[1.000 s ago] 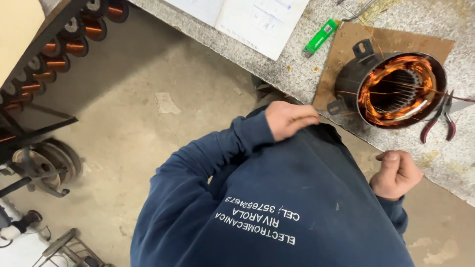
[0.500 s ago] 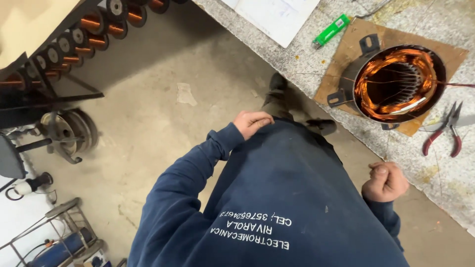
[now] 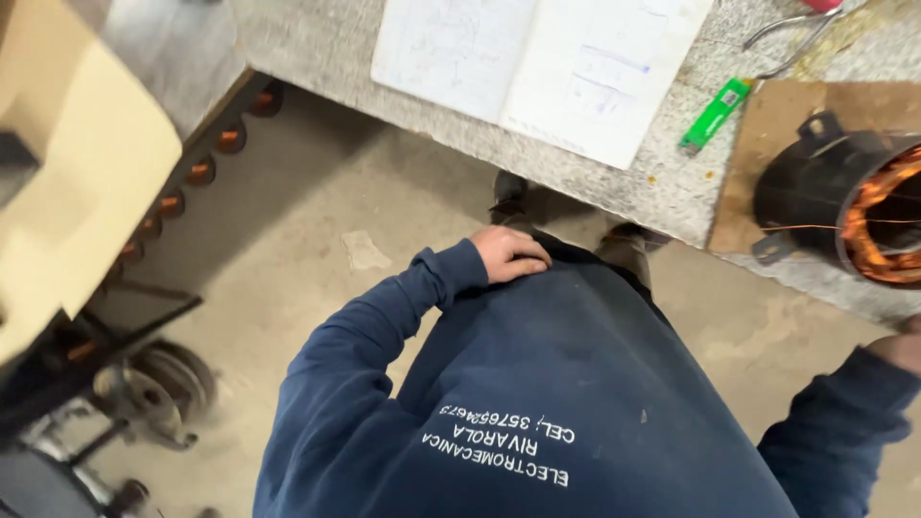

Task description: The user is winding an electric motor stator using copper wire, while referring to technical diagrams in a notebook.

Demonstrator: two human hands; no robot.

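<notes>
The left hand (image 3: 510,254) lies palm down on the front of the dark blue sweatshirt (image 3: 576,384), its fingers loosely curled and pressed against the cloth near the hem, holding nothing apart. The right hand (image 3: 904,343) shows only as a sliver at the right edge of the view, just below the tabletop's edge, and whether it is open or closed cannot be told; its blue sleeve (image 3: 835,432) runs down from it. White printed lettering sits in three short lines low on the sweatshirt's chest. Beyond the left hand, two dark shoes (image 3: 508,197) stand on the concrete floor (image 3: 317,240) close against the grey speckled tabletop (image 3: 317,58). On it an open notebook (image 3: 537,67) with white pages lies flat, and just to its right a small green stick-shaped thing (image 3: 714,115) lies slantwise. Farther right, a brown cardboard sheet (image 3: 767,125) carries a black round motor housing (image 3: 815,192) with copper windings (image 3: 878,230) inside, a thin copper wire stretched across its mouth. At the far left, a row of copper-coloured coils (image 3: 206,163) runs under a beige panel (image 3: 86,182), and a rusty wheel (image 3: 163,388) rests on the floor below.
</notes>
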